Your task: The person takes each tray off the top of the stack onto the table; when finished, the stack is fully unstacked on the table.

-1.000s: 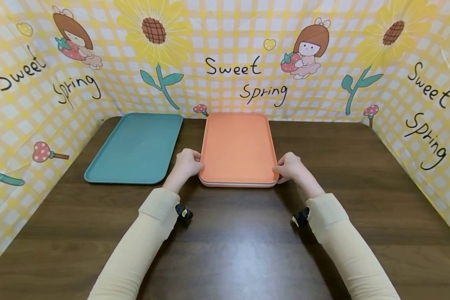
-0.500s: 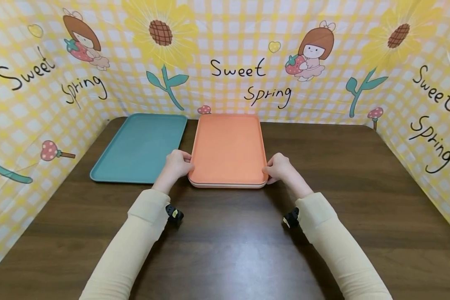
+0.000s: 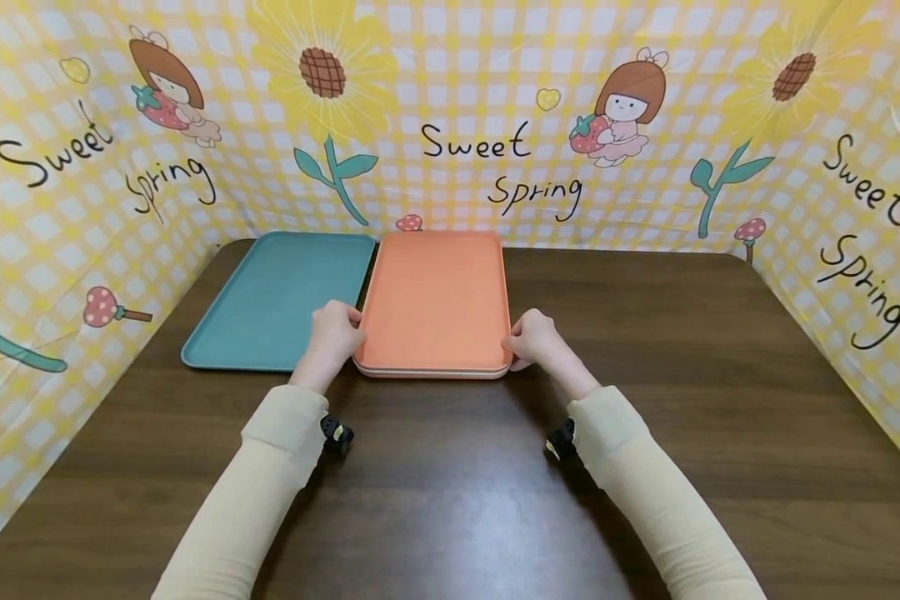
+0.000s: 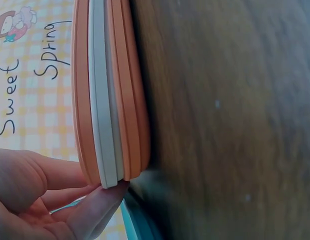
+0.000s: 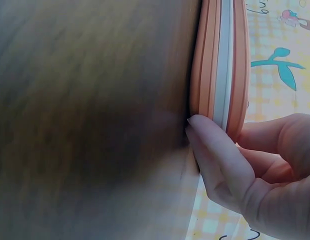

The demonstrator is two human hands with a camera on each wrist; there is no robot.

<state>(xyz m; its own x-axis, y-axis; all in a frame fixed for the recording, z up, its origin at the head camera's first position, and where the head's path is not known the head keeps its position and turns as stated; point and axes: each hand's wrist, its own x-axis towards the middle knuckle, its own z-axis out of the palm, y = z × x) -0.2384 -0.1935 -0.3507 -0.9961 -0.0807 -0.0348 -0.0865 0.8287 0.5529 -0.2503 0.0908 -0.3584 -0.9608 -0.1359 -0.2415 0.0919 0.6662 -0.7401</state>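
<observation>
A stack of trays (image 3: 435,300) lies on the table with an orange tray on top. Both wrist views show its edge layers: an orange rim (image 4: 82,90), a white rim (image 4: 101,100) and more orange (image 5: 204,65) below. My left hand (image 3: 333,337) pinches the stack's left edge near the front corner, thumb at the top rim. At the opposite edge, my right hand (image 3: 536,337) pinches the stack near its front right corner, with fingers reaching toward the underside. A teal tray (image 3: 277,300) lies flat just left of the stack, partly behind my left hand.
The dark wooden table (image 3: 450,483) stretches in front of the trays and to the right. A yellow checked cloth (image 3: 465,67) with flowers and lettering closes off the back and both sides, close behind the trays' far edges.
The orange-topped stack has slid left along the table with both hands gripping it, narrowing the gap to the teal tray. The teal tray stays in place; the head view has shifted slightly.
</observation>
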